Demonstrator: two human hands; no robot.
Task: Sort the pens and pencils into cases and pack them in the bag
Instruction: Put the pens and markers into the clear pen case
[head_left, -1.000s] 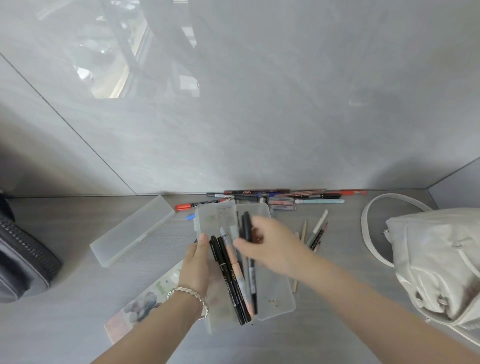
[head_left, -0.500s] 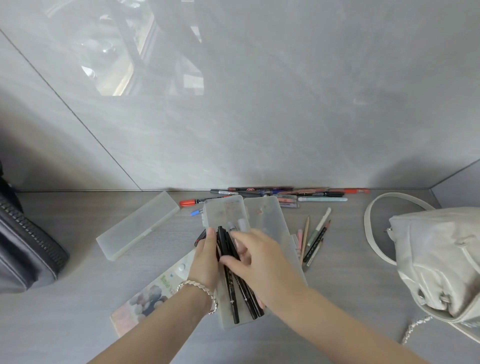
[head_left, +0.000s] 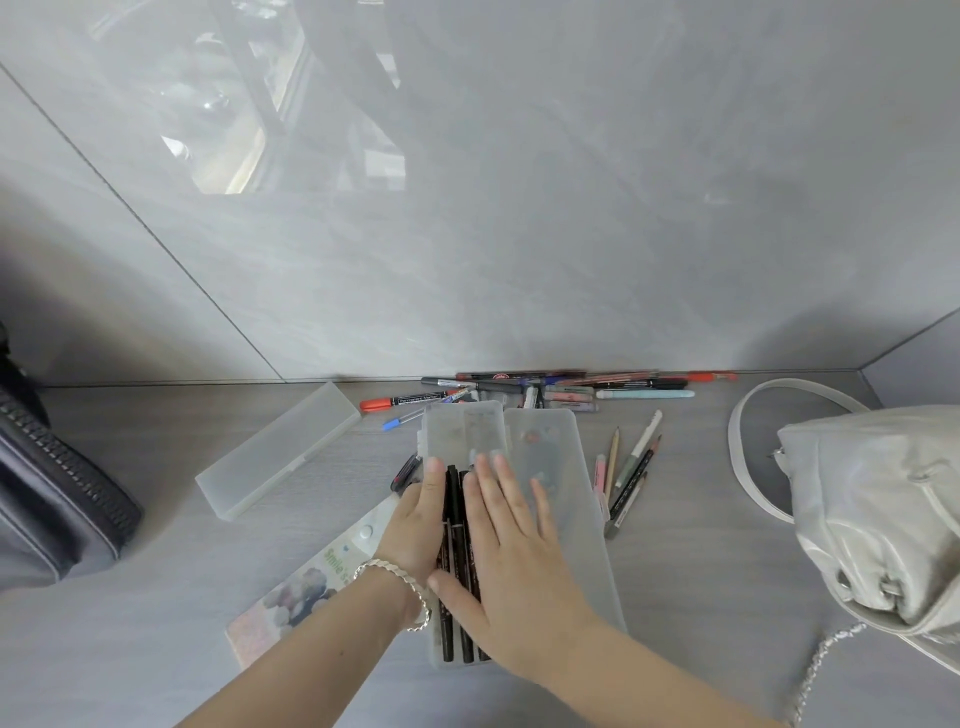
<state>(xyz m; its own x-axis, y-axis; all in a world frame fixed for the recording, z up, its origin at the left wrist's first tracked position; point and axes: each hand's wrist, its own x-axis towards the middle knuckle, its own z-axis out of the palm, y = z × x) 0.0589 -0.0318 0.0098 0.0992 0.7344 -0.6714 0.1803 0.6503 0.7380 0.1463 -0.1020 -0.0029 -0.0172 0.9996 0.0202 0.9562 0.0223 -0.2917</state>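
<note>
Both grips lie flat with fingers straight, clamped on nothing. The right grip (head_left: 511, 561) presses palm-down on the black pens (head_left: 452, 501) lying lengthwise in the open case (head_left: 464, 434), its outer fingers reaching onto the lid (head_left: 558, 447), which lies folded out to the right. The left grip (head_left: 420, 522) rests along the case's left side, touching the outermost pen, with a bracelet (head_left: 397, 574) on its wrist. This case sits mid-desk, near the front edge.

A closed case (head_left: 280, 447) lies slanted to the left, apart from it. More pens (head_left: 566, 387) are heaped along the back edge against the wall (head_left: 571, 208), with a red marker (head_left: 402, 401) and a blue pen (head_left: 401, 420) just in front. Some pencils (head_left: 631, 467) lie just right of the lid. A pale bag (head_left: 883, 509) stands at the right edge of the desk (head_left: 156, 649), and a dark bag (head_left: 57, 499) at the left edge. A printed pouch (head_left: 306, 590) lies under the left wrist.
</note>
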